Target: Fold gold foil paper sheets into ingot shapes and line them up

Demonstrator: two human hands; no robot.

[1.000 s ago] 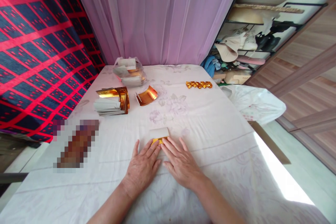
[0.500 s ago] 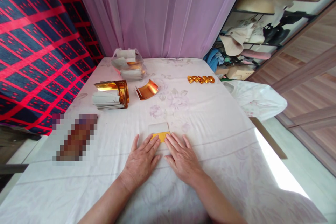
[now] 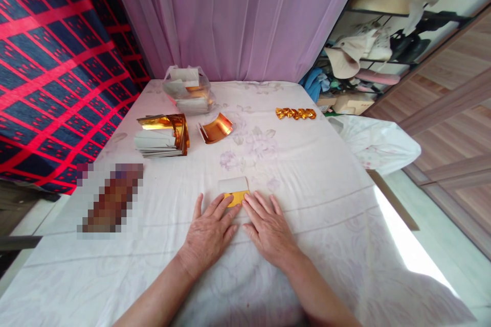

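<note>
A small sheet of paper (image 3: pixel 233 184), pale on its far part and golden yellow on the near part, lies on the table in front of me; its near edge looks folded over. My left hand (image 3: pixel 210 227) rests flat, fingertips on the left side of the golden part. On the right corner of that part, my right hand (image 3: pixel 269 225) presses with its index fingertip, the other fingers spread. Both hands are open, palms down. Beyond them is a loose curled gold foil sheet (image 3: pixel 217 129). Left of it stands a stack of gold-and-white foil papers (image 3: pixel 163 138).
A clear plastic bag (image 3: pixel 187 92) of more papers sits at the back left. Folded gold foil pieces (image 3: pixel 295 113) line up at the back right. A blurred patch (image 3: pixel 115 199) covers something at left. A white plastic bag (image 3: pixel 383 140) hangs beside the flowered tablecloth (image 3: pixel 326 189).
My left fingertips have shifted slightly on the golden part, and my right fingers have slid a little toward its right edge. The view has tilted slightly.
</note>
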